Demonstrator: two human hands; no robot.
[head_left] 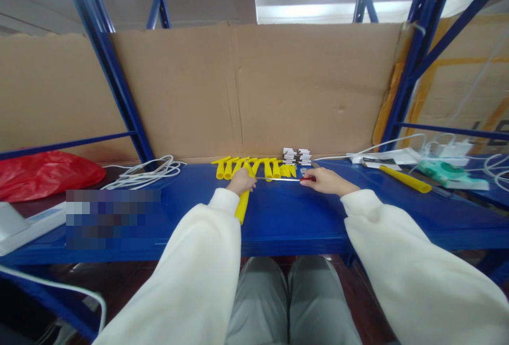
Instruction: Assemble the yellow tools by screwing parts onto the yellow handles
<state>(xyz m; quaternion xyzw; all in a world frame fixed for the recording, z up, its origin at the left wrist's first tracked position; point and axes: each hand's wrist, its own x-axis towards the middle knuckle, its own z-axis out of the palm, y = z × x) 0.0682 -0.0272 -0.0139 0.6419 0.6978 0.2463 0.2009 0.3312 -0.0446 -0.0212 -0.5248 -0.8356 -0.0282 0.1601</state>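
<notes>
Left hand, stretched forward, clasps a yellow tube; right hand, angled inward, pinches a red-handled tool.

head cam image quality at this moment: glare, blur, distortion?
Head view: ceiling nearly blown out at upper right; head view: glossy highlights on the red plastic bag; head view: wide-angle stretch enlarges the right sleeve toward the corner; head view: pixelated block at left; head view: red-handled tool small, its tip unclear near the left hand.

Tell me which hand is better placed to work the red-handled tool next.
Right, most likely: the right hand holds the red-handled tool by its handle, while the left hand grips a yellow tube.
</notes>
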